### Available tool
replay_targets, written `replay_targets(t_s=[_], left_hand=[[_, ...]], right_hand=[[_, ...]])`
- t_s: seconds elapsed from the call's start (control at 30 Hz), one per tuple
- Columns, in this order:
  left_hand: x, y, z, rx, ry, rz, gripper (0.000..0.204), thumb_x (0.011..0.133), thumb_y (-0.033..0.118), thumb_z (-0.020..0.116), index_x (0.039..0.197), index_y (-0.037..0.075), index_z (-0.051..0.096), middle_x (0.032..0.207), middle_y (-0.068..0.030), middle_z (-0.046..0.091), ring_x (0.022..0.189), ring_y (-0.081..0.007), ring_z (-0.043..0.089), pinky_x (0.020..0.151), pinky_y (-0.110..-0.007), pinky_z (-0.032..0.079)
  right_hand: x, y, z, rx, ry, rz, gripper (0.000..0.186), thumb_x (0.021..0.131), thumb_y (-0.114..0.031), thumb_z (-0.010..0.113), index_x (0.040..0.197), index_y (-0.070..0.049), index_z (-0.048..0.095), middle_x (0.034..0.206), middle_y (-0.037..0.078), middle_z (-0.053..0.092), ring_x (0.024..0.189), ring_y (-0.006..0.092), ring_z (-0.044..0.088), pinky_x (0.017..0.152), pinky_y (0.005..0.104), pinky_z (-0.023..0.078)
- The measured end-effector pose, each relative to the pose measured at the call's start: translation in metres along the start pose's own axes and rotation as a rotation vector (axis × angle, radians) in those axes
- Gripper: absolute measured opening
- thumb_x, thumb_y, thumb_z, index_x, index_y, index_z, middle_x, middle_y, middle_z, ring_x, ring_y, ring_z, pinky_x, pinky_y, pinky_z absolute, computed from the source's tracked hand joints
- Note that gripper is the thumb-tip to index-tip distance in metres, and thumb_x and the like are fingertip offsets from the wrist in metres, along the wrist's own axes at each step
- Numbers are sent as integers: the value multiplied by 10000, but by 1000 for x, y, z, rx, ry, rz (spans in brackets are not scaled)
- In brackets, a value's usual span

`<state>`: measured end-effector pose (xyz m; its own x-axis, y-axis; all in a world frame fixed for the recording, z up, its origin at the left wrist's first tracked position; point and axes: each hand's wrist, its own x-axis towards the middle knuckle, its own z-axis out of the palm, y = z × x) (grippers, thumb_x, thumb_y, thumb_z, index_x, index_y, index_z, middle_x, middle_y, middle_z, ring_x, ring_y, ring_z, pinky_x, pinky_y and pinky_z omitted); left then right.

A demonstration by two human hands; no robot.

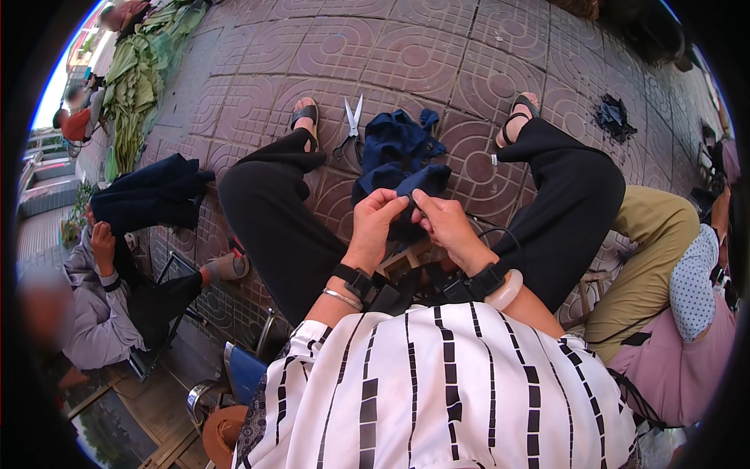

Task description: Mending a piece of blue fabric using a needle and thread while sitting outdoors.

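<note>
Between my knees, navy cloth [394, 141] lies on the paving and rises to my fingers. My left hand [379, 215] pinches an edge of it with thumb and forefinger. Close beside it, my right hand [441, 223] grips the same edge, its thumb pressed down and its other fingers curled underneath. Whether anything small is held in the pinch is too small to tell. Scissors [351, 125] with silver blades and dark handles lie on the ground left of the cloth, beside my left foot, blades pointing away from me.
A seated co-worker [117, 313] at left holds dark navy fabric [152, 195]. Another person [644, 270] in khaki trousers sits close at right. Green leaves [137, 70] are spread at upper left, near more people [74, 129]. A dark crumpled scrap [613, 117] lies on the paving [281, 39].
</note>
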<state>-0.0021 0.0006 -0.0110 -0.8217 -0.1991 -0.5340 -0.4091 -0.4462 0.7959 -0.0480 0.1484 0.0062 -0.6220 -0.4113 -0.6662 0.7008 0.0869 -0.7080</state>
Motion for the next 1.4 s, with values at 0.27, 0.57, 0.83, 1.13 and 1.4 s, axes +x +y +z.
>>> replay_targets(t_s=[0.27, 0.57, 0.83, 1.13, 1.4], left_hand=[[1, -2, -2, 6, 12, 41, 69, 844, 40, 623, 872, 85, 580, 820, 30, 587, 746, -53, 558, 686, -202, 441], [1, -2, -3, 19, 5, 59, 70, 842, 27, 610, 872, 81, 576, 813, 30, 582, 735, -49, 546, 684, -197, 430], [-3, 1, 0, 48, 21, 70, 53, 836, 41, 622, 844, 71, 579, 781, 54, 549, 701, -36, 476, 654, -191, 376], [-4, 5, -1, 90, 23, 75, 47, 830, 35, 621, 852, 58, 587, 791, 50, 559, 723, -35, 493, 674, -190, 388], [-6, 9, -4, 71, -15, 44, 68, 827, 38, 623, 888, 56, 598, 815, 31, 585, 726, -45, 506, 671, -187, 390]], right_hand=[[-2, -2, 1, -19, 1, 3, 448, 927, -408, 537, 700, -29, 614, 570, -41, 467, 518, 41, 389, 472, 208, 292], [-3, -4, 2, -2, -13, 0, 451, 928, -402, 539, 714, -13, 618, 607, -23, 502, 548, 57, 407, 519, 212, 332], [-4, -5, 3, -18, -17, 11, 451, 929, -407, 534, 715, -20, 619, 611, -22, 504, 545, 56, 407, 514, 212, 330], [-3, -5, 0, -37, -59, 74, 445, 920, -450, 528, 733, -54, 605, 551, -60, 412, 441, 35, 326, 415, 203, 239], [-4, -8, 0, -36, -85, 62, 462, 918, -454, 527, 721, -44, 611, 531, -60, 406, 443, 39, 325, 414, 214, 240]])
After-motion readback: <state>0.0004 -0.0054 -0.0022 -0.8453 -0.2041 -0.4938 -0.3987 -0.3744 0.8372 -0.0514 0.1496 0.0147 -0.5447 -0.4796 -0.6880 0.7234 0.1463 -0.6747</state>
